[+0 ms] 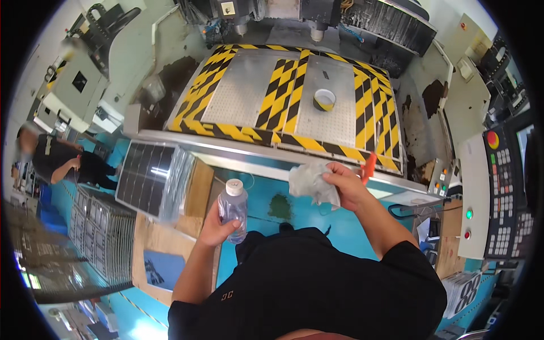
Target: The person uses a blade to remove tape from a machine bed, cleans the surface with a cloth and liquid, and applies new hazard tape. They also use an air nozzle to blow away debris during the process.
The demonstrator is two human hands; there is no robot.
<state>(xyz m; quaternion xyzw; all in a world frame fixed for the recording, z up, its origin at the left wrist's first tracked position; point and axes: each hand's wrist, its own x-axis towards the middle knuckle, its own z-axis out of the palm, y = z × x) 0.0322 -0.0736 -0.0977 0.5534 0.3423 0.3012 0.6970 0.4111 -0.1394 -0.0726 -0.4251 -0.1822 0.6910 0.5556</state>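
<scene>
My left hand (214,228) is wrapped round a clear plastic bottle (233,211) with a white cap, held upright in front of my body. A crumpled whitish cloth (313,182) hangs from my right hand (347,185), pinched between thumb and fingers. Both hands are above the floor, just short of the machine's front edge. Beyond them lies the metal machine bed (238,85), edged with yellow and black striped tape. On its right half sits a roll of tape (324,100), and a small dark piece (326,74) lies behind it.
Two spindles (317,33) hang over the bed's far side. An orange-handled tool (369,168) is at the bed's front right. The control panel (504,192) stands at right. Stacked dark panels (146,177) rest on a wooden bench at left. Another person (62,161) stands far left.
</scene>
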